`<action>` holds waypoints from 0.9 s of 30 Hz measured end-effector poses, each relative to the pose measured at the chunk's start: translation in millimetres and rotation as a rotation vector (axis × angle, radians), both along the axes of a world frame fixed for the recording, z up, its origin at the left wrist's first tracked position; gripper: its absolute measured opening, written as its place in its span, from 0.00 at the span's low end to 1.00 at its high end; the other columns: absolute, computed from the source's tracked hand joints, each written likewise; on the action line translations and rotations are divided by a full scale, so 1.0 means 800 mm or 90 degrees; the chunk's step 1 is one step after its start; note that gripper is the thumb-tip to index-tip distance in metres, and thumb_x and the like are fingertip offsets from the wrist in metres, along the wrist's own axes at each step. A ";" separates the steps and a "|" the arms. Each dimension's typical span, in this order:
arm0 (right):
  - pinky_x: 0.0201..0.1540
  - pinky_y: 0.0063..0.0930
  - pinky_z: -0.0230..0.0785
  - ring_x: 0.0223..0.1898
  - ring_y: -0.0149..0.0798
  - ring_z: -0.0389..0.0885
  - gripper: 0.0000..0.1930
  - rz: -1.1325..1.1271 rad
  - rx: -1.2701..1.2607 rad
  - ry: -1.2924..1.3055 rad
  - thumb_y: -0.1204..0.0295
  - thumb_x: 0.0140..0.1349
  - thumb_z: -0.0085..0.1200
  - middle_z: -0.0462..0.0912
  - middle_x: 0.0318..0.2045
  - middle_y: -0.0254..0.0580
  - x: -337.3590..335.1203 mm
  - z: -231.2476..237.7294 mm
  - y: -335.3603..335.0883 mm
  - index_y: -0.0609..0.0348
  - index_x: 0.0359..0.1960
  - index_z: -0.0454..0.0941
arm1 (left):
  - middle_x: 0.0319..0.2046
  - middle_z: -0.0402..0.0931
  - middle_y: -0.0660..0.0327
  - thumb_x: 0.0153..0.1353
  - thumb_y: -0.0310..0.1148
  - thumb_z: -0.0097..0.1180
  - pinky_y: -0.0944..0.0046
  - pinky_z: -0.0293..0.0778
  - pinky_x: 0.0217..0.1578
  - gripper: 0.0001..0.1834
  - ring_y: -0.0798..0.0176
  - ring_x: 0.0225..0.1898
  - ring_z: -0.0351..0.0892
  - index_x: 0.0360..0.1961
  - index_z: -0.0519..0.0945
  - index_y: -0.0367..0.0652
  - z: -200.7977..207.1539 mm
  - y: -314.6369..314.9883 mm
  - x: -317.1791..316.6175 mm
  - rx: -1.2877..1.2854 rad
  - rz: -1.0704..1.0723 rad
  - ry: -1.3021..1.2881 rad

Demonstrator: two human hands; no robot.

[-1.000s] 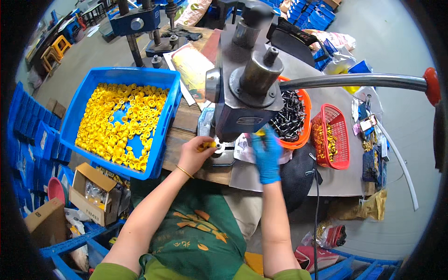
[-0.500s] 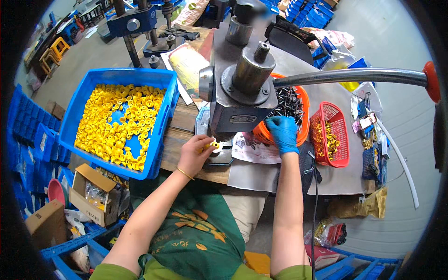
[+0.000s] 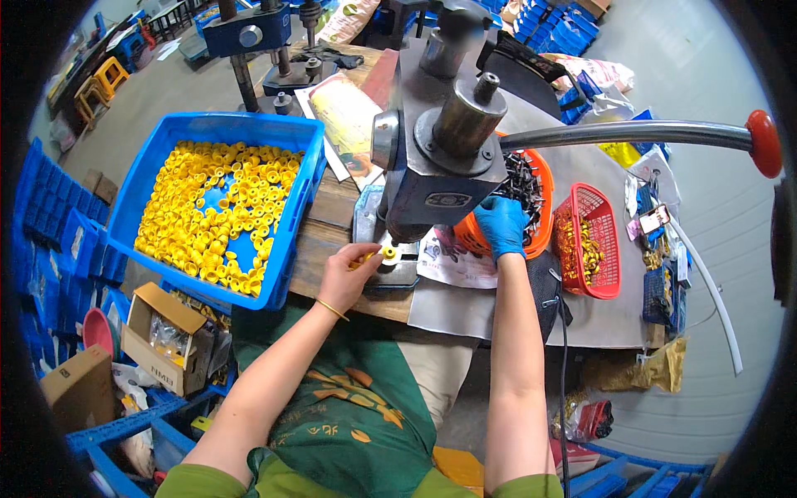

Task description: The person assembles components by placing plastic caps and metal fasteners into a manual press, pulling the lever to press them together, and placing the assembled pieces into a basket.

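My bare left hand [image 3: 347, 272] pinches a small yellow plastic cap [image 3: 388, 253] with a round opening, holding it over the metal base [image 3: 392, 276] of the hand press, beneath the press head [image 3: 440, 195]. More yellow may show under the fingers, but I cannot make it out. My right hand [image 3: 503, 226], in a blue glove, reaches over the near rim of an orange basket [image 3: 544, 178]. Its fingers are curled against the dark slender metal parts [image 3: 521, 178] inside; the fingertips are hidden, and so is whatever they grip.
A blue tray [image 3: 124, 199] of yellow caps stands left of the press. Right of the orange basket sits a red basket [image 3: 612, 249] with yellow pieces. The press's long lever [image 3: 631, 134] with a red knob reaches rightward above both baskets. Another press [image 3: 249, 37] stands behind.
The view has shifted slightly. My left hand still holds the yellow cap at the press base, and my right hand stays at the orange basket, its fingers moving a little among the dark parts.
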State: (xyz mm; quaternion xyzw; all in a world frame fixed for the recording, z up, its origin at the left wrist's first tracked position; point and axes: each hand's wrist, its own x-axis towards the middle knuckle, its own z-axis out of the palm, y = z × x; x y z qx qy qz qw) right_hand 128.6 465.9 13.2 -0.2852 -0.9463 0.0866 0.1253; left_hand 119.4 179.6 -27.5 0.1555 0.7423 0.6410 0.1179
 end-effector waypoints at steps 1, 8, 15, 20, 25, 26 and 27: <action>0.38 0.43 0.63 0.33 0.49 0.75 0.13 0.002 -0.039 0.035 0.56 0.41 0.56 0.78 0.26 0.48 0.002 0.003 -0.003 0.51 0.22 0.80 | 0.28 0.74 0.61 0.53 0.30 0.57 0.74 0.68 0.29 0.10 0.73 0.28 0.72 0.35 0.79 0.36 -0.004 -0.003 -0.001 0.009 0.001 -0.049; 0.33 0.32 0.64 0.28 0.41 0.72 0.04 0.254 -0.180 0.387 0.74 0.46 0.58 0.76 0.24 0.42 0.041 0.039 -0.078 0.58 0.24 0.76 | 0.23 0.72 0.68 0.56 0.30 0.53 0.79 0.61 0.21 0.13 0.78 0.23 0.67 0.42 0.76 0.38 -0.013 -0.029 -0.003 0.153 0.020 -0.243; 0.33 0.32 0.64 0.29 0.42 0.72 0.06 0.321 -0.334 0.272 0.73 0.45 0.59 0.75 0.24 0.43 0.048 -0.022 -0.151 0.58 0.24 0.75 | 0.25 0.72 0.68 0.56 0.29 0.54 0.79 0.62 0.22 0.13 0.78 0.26 0.68 0.43 0.76 0.39 -0.001 -0.026 0.005 0.159 0.009 -0.274; 0.30 0.38 0.60 0.26 0.47 0.68 0.09 0.410 -0.183 0.244 0.71 0.44 0.60 0.70 0.21 0.42 0.036 -0.049 -0.152 0.58 0.21 0.71 | 0.25 0.73 0.68 0.55 0.30 0.55 0.79 0.62 0.21 0.13 0.78 0.25 0.68 0.42 0.77 0.40 -0.007 -0.031 0.002 0.147 0.019 -0.255; 0.30 0.37 0.60 0.28 0.47 0.69 0.07 0.418 -0.317 0.240 0.70 0.45 0.59 0.71 0.21 0.43 0.034 -0.040 -0.160 0.56 0.24 0.75 | 0.24 0.72 0.69 0.54 0.31 0.57 0.78 0.63 0.21 0.12 0.79 0.22 0.68 0.40 0.78 0.40 -0.011 -0.031 0.003 0.139 0.028 -0.224; 0.29 0.35 0.62 0.28 0.44 0.73 0.07 0.440 -0.261 0.232 0.71 0.47 0.59 0.74 0.23 0.44 0.037 -0.039 -0.155 0.57 0.27 0.78 | 0.25 0.72 0.69 0.54 0.31 0.57 0.78 0.63 0.21 0.12 0.79 0.23 0.68 0.39 0.78 0.40 -0.008 -0.031 0.006 0.143 0.028 -0.220; 0.28 0.32 0.65 0.28 0.42 0.76 0.08 0.462 -0.205 0.224 0.71 0.49 0.58 0.78 0.25 0.45 0.039 -0.038 -0.152 0.57 0.31 0.80 | 0.25 0.72 0.69 0.54 0.31 0.57 0.78 0.63 0.21 0.12 0.79 0.23 0.68 0.39 0.78 0.40 -0.007 -0.031 0.006 0.142 0.030 -0.218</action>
